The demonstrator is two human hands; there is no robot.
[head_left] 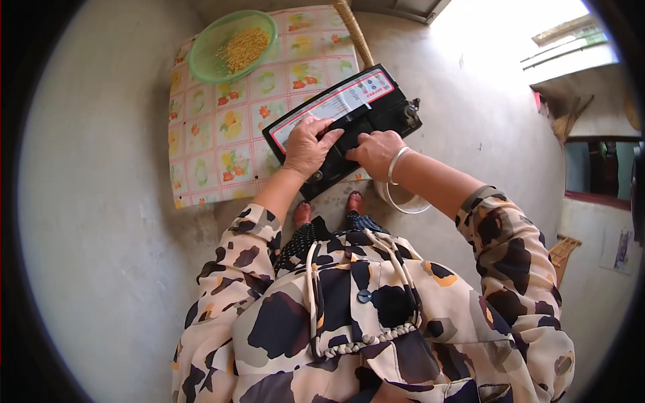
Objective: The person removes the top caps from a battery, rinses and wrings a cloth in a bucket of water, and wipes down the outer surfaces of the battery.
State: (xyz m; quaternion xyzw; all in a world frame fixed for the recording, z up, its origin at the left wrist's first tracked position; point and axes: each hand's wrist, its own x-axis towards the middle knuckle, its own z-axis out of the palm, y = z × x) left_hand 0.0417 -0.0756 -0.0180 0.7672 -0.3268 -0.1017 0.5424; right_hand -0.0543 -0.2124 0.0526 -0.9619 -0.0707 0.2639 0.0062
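A black box-shaped battery (373, 115) with a white and red label lies at a slant over the right front part of a table with a fruit-patterned cloth (201, 144). My left hand (311, 146) rests on its top near the label, thumb and forefinger close together. To the right, my right hand (377, 153), with a bracelet at the wrist, has its fingers curled on the battery's top. Whether either hand pinches a small part there is hidden. A metal terminal shows at the battery's right end.
A green bowl (201, 57) of yellow grains stands at the table's back left. A woven stick-like handle (355, 33) rises behind the battery. Below my right wrist is a pale bucket (411, 203) on the floor. A broom (570, 121) leans by the right wall.
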